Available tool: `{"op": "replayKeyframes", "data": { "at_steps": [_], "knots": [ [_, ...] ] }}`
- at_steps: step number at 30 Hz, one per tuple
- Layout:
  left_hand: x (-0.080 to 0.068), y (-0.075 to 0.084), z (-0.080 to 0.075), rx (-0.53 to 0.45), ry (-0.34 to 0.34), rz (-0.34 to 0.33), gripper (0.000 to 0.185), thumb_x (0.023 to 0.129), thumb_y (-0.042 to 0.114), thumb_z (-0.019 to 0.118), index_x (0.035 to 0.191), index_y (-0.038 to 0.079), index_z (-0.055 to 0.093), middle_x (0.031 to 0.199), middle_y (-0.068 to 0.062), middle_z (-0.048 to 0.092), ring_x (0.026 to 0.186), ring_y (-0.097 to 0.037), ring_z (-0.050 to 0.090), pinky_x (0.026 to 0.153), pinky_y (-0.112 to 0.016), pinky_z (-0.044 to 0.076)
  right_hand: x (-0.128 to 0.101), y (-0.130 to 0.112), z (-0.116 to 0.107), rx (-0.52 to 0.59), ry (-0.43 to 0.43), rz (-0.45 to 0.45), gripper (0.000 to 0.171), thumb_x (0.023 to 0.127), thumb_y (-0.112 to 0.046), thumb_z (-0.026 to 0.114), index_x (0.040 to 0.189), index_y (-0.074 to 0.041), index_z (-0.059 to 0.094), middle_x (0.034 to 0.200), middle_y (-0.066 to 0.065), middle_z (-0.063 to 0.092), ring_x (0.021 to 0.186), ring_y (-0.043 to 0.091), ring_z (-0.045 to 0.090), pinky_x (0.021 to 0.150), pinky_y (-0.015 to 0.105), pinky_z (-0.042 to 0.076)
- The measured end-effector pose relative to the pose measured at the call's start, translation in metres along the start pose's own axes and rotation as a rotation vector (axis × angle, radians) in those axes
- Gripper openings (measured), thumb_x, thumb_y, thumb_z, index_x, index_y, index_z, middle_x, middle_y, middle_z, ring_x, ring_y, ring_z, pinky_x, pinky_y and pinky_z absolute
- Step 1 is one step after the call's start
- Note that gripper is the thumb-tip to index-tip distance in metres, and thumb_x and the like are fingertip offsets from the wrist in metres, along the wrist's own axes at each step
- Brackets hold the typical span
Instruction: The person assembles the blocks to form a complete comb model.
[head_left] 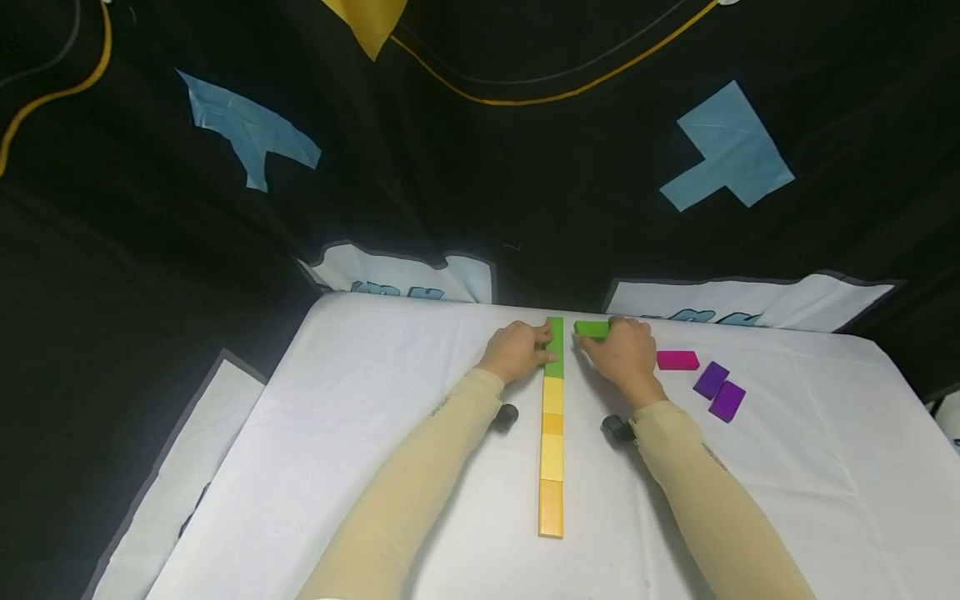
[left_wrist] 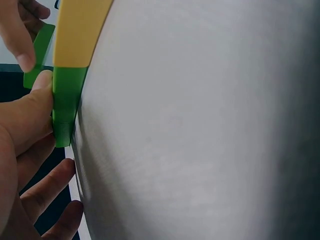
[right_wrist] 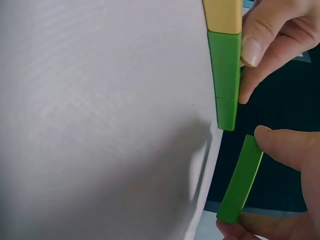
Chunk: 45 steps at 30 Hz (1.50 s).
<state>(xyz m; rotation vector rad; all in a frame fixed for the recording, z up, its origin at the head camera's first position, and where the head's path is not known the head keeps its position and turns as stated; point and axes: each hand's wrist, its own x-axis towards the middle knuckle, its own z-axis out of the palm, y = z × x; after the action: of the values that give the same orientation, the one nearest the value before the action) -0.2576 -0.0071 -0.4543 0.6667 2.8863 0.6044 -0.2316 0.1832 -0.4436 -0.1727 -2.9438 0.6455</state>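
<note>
My right hand (head_left: 624,350) pinches a loose green block (head_left: 592,329) between thumb and fingertips, at the far side of the table. In the right wrist view this block (right_wrist: 241,180) is tilted and apart from the row. My left hand (head_left: 517,348) touches the green blocks (head_left: 554,348) at the far end of a straight row, with thumb and index finger on them and the other fingers spread in the left wrist view. Yellow blocks (head_left: 552,396) join the green end, and a light orange block (head_left: 551,508) forms the near end.
Right of my right hand lie a pink block (head_left: 677,360) and two purple blocks, one (head_left: 711,380) nearly touching the other (head_left: 727,402). The white-covered table (head_left: 360,400) ends just beyond the green blocks. A black curtain (head_left: 480,183) hangs behind.
</note>
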Motion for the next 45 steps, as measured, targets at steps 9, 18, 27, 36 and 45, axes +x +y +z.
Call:
{"op": "replayKeyframes", "data": {
  "at_steps": [9, 18, 27, 36, 45],
  "knots": [
    [0.000, -0.001, 0.000, -0.004, -0.006, 0.007, 0.049, 0.093, 0.041, 0.070, 0.136, 0.020, 0.062, 0.148, 0.011, 0.049, 0.136, -0.024, 0.049, 0.114, -0.037, 0.038, 0.012, -0.001, 0.011, -0.017, -0.040, 0.052, 0.070, 0.091, -0.048, 0.066, 0.127, 0.011, 0.059, 0.117, 0.029, 0.062, 0.106, 0.041, 0.054, 0.086, 0.053, 0.052],
    [0.001, -0.001, 0.000, 0.007, -0.001, 0.015, 0.049, 0.093, 0.043, 0.070, 0.136, 0.020, 0.062, 0.148, 0.011, 0.049, 0.135, -0.023, 0.051, 0.113, -0.036, 0.040, 0.022, -0.006, 0.014, -0.023, -0.070, 0.058, 0.067, 0.090, -0.050, 0.067, 0.114, 0.013, 0.063, 0.099, 0.026, 0.064, 0.101, 0.040, 0.055, 0.083, 0.053, 0.051],
    [0.000, 0.001, -0.001, 0.016, 0.002, 0.025, 0.050, 0.092, 0.043, 0.070, 0.136, 0.020, 0.063, 0.148, 0.010, 0.050, 0.134, -0.023, 0.052, 0.111, -0.037, 0.042, 0.027, -0.011, 0.014, -0.075, -0.110, 0.087, 0.056, 0.090, -0.050, 0.067, 0.081, 0.006, 0.064, 0.086, 0.021, 0.059, 0.093, 0.037, 0.054, 0.082, 0.052, 0.050],
    [0.002, -0.001, 0.000, 0.007, 0.003, 0.009, 0.049, 0.092, 0.041, 0.071, 0.135, 0.020, 0.063, 0.148, 0.011, 0.050, 0.135, -0.023, 0.051, 0.112, -0.037, 0.041, 0.032, -0.007, 0.014, -0.068, -0.150, 0.100, 0.056, 0.096, -0.044, 0.059, 0.110, 0.010, 0.064, 0.106, 0.028, 0.063, 0.104, 0.042, 0.055, 0.090, 0.056, 0.050],
    [0.002, -0.001, 0.000, 0.006, 0.000, 0.016, 0.049, 0.093, 0.041, 0.071, 0.136, 0.020, 0.062, 0.148, 0.011, 0.049, 0.135, -0.025, 0.050, 0.112, -0.038, 0.041, 0.036, 0.000, 0.009, 0.015, -0.173, 0.104, 0.051, 0.097, -0.031, 0.056, 0.135, 0.004, 0.058, 0.131, 0.026, 0.061, 0.117, 0.046, 0.056, 0.093, 0.055, 0.052]
  ]
}}
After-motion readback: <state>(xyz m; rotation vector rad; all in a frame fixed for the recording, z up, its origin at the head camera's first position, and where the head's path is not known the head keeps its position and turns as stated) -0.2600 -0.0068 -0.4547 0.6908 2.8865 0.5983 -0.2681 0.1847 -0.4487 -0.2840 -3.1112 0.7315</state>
